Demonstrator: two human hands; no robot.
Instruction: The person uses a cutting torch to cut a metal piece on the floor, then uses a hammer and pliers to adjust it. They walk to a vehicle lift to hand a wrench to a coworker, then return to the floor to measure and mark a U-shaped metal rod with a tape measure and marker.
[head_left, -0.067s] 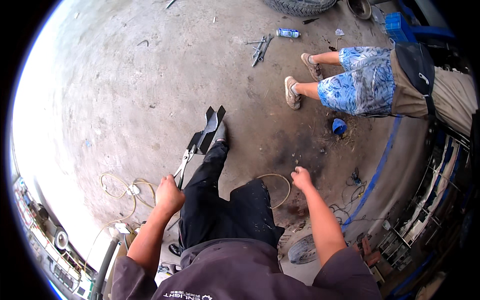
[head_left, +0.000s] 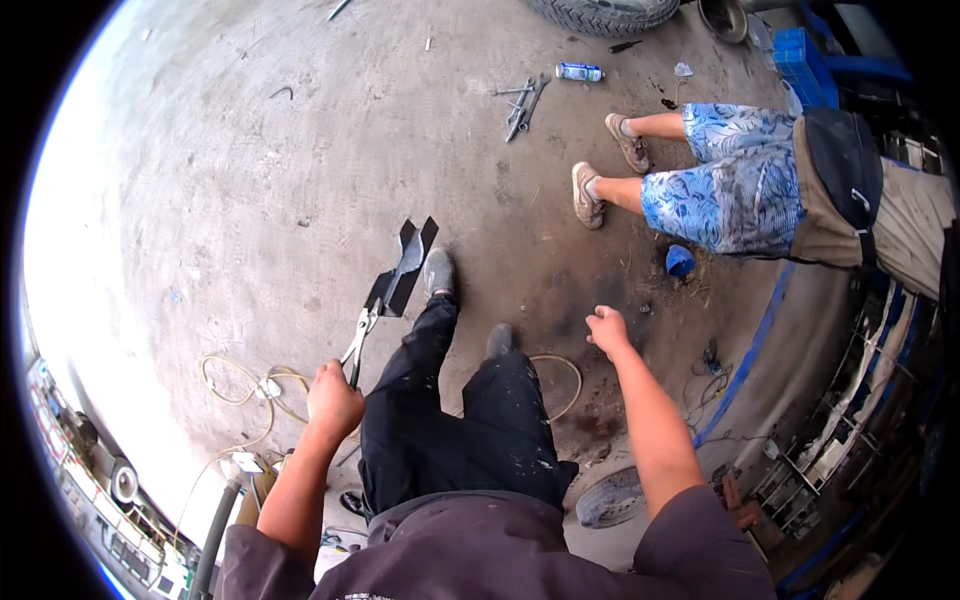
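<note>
L hand [head_left: 336,400]: 1 pliers [head_left: 360,335], prob. gripping 1 plate [head_left: 402,289]

A grey concrete floor [head_left: 270,170], scuffed and darkened by a blackish stain [head_left: 575,290] right of centre. Farther right, a blue stripe [head_left: 748,372] runs near cluttered metal racking [head_left: 803,492]. Bright white light washes out the left side.
</note>
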